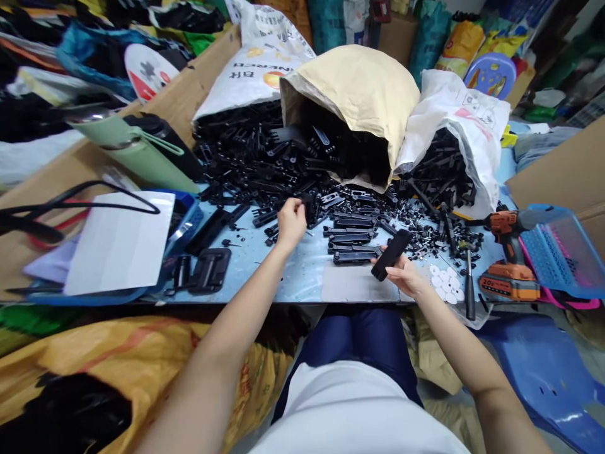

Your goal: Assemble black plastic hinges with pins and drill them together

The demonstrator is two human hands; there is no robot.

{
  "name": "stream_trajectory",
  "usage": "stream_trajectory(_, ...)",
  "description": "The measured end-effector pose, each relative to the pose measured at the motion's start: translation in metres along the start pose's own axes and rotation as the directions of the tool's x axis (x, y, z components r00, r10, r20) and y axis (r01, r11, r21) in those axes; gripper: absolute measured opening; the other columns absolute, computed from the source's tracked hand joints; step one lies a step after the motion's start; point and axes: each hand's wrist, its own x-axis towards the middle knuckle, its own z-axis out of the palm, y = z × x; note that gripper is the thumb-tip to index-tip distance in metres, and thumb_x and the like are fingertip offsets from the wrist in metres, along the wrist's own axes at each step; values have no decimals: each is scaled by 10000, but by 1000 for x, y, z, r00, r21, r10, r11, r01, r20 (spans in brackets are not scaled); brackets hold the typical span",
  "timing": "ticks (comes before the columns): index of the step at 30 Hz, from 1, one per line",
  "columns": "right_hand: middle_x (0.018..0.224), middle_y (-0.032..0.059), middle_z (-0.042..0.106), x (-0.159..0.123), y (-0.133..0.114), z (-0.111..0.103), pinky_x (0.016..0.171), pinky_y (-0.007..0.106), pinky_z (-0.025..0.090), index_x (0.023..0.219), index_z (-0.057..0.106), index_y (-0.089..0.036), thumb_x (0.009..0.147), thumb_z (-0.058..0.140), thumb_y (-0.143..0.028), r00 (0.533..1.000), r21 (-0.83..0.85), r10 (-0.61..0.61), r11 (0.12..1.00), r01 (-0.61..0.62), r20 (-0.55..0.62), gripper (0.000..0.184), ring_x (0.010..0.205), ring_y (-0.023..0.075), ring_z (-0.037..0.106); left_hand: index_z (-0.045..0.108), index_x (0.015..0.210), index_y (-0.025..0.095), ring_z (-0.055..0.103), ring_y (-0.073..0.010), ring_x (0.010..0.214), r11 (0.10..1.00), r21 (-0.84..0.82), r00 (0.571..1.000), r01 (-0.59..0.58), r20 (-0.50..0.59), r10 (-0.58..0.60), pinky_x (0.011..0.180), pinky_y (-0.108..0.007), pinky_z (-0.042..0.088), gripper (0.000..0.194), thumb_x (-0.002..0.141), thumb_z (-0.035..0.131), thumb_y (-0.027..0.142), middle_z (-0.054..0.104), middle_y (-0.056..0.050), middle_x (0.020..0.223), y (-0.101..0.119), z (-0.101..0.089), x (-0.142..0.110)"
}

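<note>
My right hand (407, 276) is closed around a long black plastic part (392, 253), held tilted above the front of the blue tabletop (255, 271). Farther left, my left hand (292, 222) pinches at a small dark plastic piece (309, 207) by the edge of the parts pile; its exact shape is unclear. Between the hands lies a stack of long black arm-like parts (352, 238), side by side. A pale rectangular sheet (347, 282) lies flat at the table's front edge, below that stack.
Sacks, including a beige one (363, 82), spill black parts across the back. On the right are an orange cordless drill (508, 258), a hammer (469, 284), white discs (445, 284) and a blue basket (562, 252). At left are a green bottle (142, 151) and a black bracket (210, 270).
</note>
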Motion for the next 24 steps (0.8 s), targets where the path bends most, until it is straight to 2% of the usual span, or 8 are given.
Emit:
stream_trajectory(2,981,36,654,-8,14,0,873,382,473,992,559,-247,560,765,-358,999,-22,-28,999,28,-17,491,969,209,620,548,895,153,590,-162,795,975,23,962,-219,170,212,740,-266,450,145,827,421,134,633,-37,858,6,0,-36)
stream_trajectory(4,993,40,645,-13,29,-3,904,399,457,982,548,-241,554,773,-384,994,-79,-95,993,90,-57,504,981,207,610,564,900,167,603,-178,781,894,80,829,-441,417,372,702,-270,456,138,816,457,143,644,-47,856,12,5,-74)
stream_trajectory(6,999,38,629,-18,39,-11,904,413,457,1040,508,-249,554,775,-408,976,-185,-179,971,154,-127,577,979,206,608,577,860,167,610,-189,769,794,148,697,-590,590,408,679,-275,452,142,821,449,119,644,-58,809,16,13,-106)
stream_trajectory(8,992,44,617,-23,45,-25,877,423,471,1099,470,-255,572,759,-446,938,-354,-279,915,195,-205,630,953,209,610,580,830,159,612,-196,775,723,208,640,-658,660,393,674,-278,449,163,850,423,119,638,-71,782,17,20,-127)
stream_trajectory(13,1031,101,608,-34,43,-46,935,493,406,937,603,-230,660,683,-504,872,-863,-487,464,199,-61,398,1044,277,547,572,966,149,600,-205,835,677,251,661,-692,598,453,687,-280,448,203,881,468,302,629,-87,846,11,30,-140)
stream_trajectory(17,1212,124,559,-24,42,-23,995,501,336,1147,574,-222,734,644,-442,896,-952,-382,109,285,225,473,1175,293,463,547,1085,135,588,-205,843,667,238,671,-706,524,525,718,-299,453,275,889,448,301,630,-103,882,5,33,-144)
stream_trajectory(21,1224,125,559,-14,40,-8,951,459,378,1282,481,-220,792,587,-427,907,-948,-299,19,316,297,542,1149,273,483,545,1116,125,584,-230,872,670,220,673,-709,496,549,728,-336,472,290,862,485,252,633,-123,927,-4,34,-150)
stream_trajectory(24,1112,123,615,-17,37,-13,919,457,401,1202,560,-227,818,548,-428,913,-948,-308,85,305,267,434,1079,274,525,568,1081,117,592,-230,858,740,143,706,-657,459,539,727,-353,491,258,861,444,172,637,-127,918,-8,34,-154)
